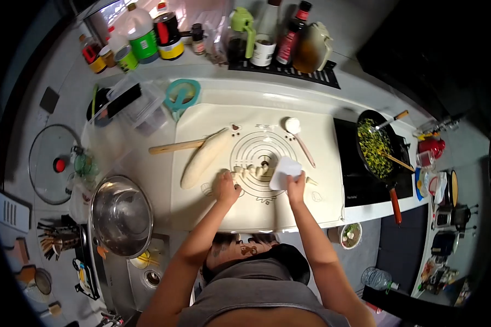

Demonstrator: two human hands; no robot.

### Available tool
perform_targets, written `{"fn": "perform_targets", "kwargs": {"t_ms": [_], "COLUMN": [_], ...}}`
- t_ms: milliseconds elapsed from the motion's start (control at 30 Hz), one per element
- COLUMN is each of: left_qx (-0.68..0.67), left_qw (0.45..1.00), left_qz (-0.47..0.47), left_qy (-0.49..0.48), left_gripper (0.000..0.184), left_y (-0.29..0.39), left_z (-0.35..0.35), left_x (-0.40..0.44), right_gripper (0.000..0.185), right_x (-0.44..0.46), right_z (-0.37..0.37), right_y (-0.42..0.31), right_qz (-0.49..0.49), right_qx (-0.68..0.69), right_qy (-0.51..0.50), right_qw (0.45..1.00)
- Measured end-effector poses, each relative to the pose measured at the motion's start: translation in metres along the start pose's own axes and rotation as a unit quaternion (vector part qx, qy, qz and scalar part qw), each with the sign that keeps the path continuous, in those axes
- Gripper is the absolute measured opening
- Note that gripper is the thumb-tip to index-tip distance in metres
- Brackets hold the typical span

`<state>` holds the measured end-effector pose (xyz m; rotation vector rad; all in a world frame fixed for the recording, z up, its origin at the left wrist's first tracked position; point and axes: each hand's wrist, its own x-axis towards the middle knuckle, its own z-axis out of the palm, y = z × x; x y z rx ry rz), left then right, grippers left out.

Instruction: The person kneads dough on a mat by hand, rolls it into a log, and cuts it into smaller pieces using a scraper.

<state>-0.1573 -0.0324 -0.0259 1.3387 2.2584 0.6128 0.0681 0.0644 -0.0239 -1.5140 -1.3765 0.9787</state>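
My right hand (295, 188) grips a white dough scraper (284, 170), its flat blade tilted over the right side of the mat's printed circles. A row of small cut dough pieces (251, 171) runs to the left of the scraper. At the left end of this row, my left hand (226, 188) is curled down on the dough, which its fingers partly hide. Right of the scraper lies a small dough bit (311, 181). A large, long dough log (206, 159) rests on the pale mat (245, 210), with a wooden rolling pin (174, 146) beside it, one end partly hidden.
A spoon with white powder (293, 126) lies at the mat's back. On the right stands a pan of chopped greens and yellow bits (375, 144) on the cooktop. A steel bowl (122, 216) sits left, above the sink (153, 278). Bottles (143, 35) line the back ledge.
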Motion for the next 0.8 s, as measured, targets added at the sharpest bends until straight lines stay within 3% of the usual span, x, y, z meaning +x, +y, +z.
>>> {"fn": "perform_targets", "kwargs": {"t_ms": [33,133,167,233,333,400,467,500,533,567,600,633,667,733,800], "left_qx": [-0.013,-0.027,-0.053,-0.215,-0.338,-0.354,-0.347,-0.275,-0.201,-0.182,-0.091,-0.040,0.012,-0.031,-0.049], "left_qw": [0.999,1.000,0.998,0.966,0.921,0.926,0.936,0.961,0.978,0.976,0.975,0.968,0.956,0.984,0.980], "left_qz": [0.007,0.000,-0.013,-0.099,-0.096,0.015,-0.004,0.003,0.009,0.011,0.049,0.058,0.066,0.021,0.021], "left_qy": [-0.032,0.009,-0.030,-0.107,-0.167,-0.135,-0.066,-0.006,0.055,0.123,0.197,0.243,0.287,0.175,0.191], "left_gripper": [0.058,0.055,0.056,0.056,0.055,0.053,0.044,0.041,0.037,0.027,0.034,0.038,0.043,0.050,0.046], "left_y": [0.004,0.026,0.030,0.041,0.062,0.059,0.061,0.067,0.070,0.063,0.064,0.069,0.074,0.071,0.087], "left_z": [0.004,0.021,0.023,0.035,0.043,0.068,0.073,0.064,0.060,0.067,0.062,0.061,0.059,0.078,0.098], "left_x": [0.005,0.010,0.015,0.018,0.015,0.013,0.009,0.006,0.006,0.011,0.012,0.013,0.015,0.030,0.036], "right_gripper": [0.043,0.044,0.041,0.035,0.044,0.049,0.052,0.056,0.061,0.061,0.061,0.058,0.047,0.041,0.038], "right_x": [0.007,0.025,0.031,0.047,0.068,0.079,0.086,0.091,0.084,0.081,0.082,0.087,0.095,0.111,0.121], "right_z": [-0.018,-0.067,-0.080,-0.098,-0.115,-0.123,-0.124,-0.121,-0.122,-0.120,-0.117,-0.116,-0.111,-0.095,-0.077], "right_y": [0.008,0.031,0.036,0.064,0.086,0.089,0.084,0.100,0.056,0.041,0.036,0.037,0.043,0.036,0.029], "right_qz": [0.018,0.083,0.088,0.099,0.095,0.136,0.139,0.071,0.109,0.016,-0.078,-0.162,-0.173,-0.171,-0.189], "right_qx": [0.066,0.118,0.119,0.124,0.127,0.045,-0.080,-0.176,-0.309,-0.359,-0.404,-0.374,-0.337,-0.263,-0.282], "right_qy": [0.044,0.170,0.192,0.230,0.221,0.184,0.175,0.206,0.189,0.211,0.231,0.196,0.112,-0.053,-0.095], "right_qw": [0.997,0.975,0.970,0.960,0.962,0.972,0.972,0.960,0.926,0.909,0.881,0.892,0.919,0.948,0.936]}}
